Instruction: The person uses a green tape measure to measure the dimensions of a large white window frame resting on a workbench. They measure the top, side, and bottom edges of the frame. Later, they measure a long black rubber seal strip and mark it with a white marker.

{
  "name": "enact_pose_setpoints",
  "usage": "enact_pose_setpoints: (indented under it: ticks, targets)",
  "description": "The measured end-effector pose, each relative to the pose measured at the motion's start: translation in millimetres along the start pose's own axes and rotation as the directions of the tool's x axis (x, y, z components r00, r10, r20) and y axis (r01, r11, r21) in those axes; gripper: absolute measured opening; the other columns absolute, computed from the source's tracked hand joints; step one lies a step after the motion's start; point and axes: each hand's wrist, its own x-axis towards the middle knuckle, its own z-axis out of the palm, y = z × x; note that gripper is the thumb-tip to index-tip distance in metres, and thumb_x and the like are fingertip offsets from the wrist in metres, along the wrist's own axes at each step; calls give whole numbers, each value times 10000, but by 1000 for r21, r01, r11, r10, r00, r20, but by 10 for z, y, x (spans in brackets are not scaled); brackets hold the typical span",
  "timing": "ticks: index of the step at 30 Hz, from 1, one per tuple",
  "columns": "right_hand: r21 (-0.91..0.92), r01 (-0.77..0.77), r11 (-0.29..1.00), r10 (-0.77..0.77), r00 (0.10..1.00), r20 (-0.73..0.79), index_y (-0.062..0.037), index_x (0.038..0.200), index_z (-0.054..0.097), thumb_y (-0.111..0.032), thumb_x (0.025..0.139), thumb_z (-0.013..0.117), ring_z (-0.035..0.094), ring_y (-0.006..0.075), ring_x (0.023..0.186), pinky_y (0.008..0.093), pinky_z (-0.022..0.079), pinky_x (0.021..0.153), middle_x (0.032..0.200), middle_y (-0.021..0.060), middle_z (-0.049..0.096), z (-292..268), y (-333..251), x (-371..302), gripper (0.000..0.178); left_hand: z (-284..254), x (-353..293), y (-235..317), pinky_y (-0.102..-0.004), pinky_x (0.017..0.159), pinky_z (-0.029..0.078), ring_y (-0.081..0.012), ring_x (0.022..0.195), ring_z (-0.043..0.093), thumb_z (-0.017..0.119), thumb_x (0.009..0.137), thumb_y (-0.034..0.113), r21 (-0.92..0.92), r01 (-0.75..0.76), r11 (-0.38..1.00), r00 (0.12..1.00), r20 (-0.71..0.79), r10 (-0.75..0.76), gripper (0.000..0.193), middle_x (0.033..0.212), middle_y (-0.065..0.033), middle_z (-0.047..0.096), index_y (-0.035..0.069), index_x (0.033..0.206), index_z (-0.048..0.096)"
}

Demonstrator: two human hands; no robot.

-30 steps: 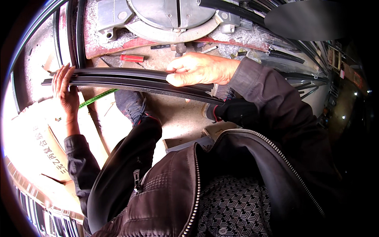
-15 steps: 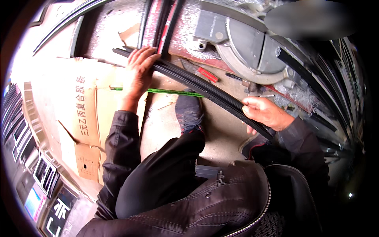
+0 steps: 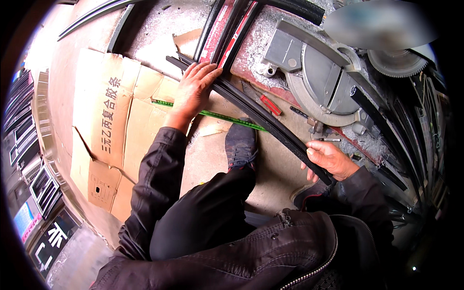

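Note:
A long black grooved profile runs slantwise across the middle, from the upper left down to the right. My left hand lies over its far part, fingers wrapped across the top, beside the red-and-black bars. Near the lower end, my right hand grips the same profile, thumb above and fingers curled beneath the edge. Under the profile passes a thin green strip, partly hidden by my left hand and wrist. My dark shoe stands just below it.
A grey mitre saw with a round toothed blade stands at the upper right. Red-handled tool and small parts lie before it. Flattened cardboard covers the left floor. Red-and-black bars stand beyond; black lengths crowd the right.
The view has shifted, so the scene sits farther right and lower, and the saw blade now shows. Both hands keep their hold on the profile, with little visible movement along it.

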Motion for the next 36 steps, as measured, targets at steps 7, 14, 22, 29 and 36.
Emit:
enact_pose_setpoints:
  ticks: [7, 14, 22, 29, 36]
  targets:
    - [37, -28, 999, 28, 1000, 8, 12, 1239, 533, -402, 1051, 602, 716, 176, 751, 298, 601, 605, 1018, 122, 673, 53, 19, -10, 460, 79, 5, -50, -455, 1179, 366, -273, 1333, 554, 657, 870, 65, 31, -7, 999, 1000, 15, 7, 427, 1339, -77, 655, 102, 1295, 663]
    - [45, -38, 998, 37, 999, 24, 16, 1274, 533, -361, 1062, 596, 681, 148, 730, 296, 583, 603, 1008, 110, 666, 83, 56, -13, 437, 180, 17, -115, -469, 1153, 388, -283, 1263, 595, 644, 867, 64, -10, -22, 1000, 1000, -21, 22, 341, 1230, -91, 686, 82, 1204, 694]
    - [-256, -31, 966, -1, 992, -124, 7, 1372, 523, -343, 1055, 608, 566, 82, 694, 259, 510, 610, 891, 42, 630, 171, -105, -152, 479, 219, 52, -161, -440, 1047, 448, -289, 1023, 638, 700, 736, 27, -21, -34, 999, 998, 59, 35, 245, 966, -73, 651, 98, 966, 656]
    - [-681, -32, 732, -313, 872, -377, -7, 1297, 615, -304, 970, 715, 636, 162, 792, 335, 526, 765, 892, 108, 690, 223, -184, -511, 453, 133, 154, 2, -413, 884, 526, -311, 884, 666, 716, 755, 82, -12, -49, 999, 994, 101, 50, 174, 846, -73, 662, 124, 913, 657]
    - [-680, -39, 732, -400, 784, -475, 32, 1287, 633, -238, 927, 780, 660, 149, 1022, 312, 529, 895, 1106, 127, 719, 28, -425, -1051, 474, 44, 300, 171, -460, 745, 542, -336, 842, 688, 705, 809, 140, -56, 7, 998, 996, 90, -2, 101, 851, -109, 687, 100, 877, 642]
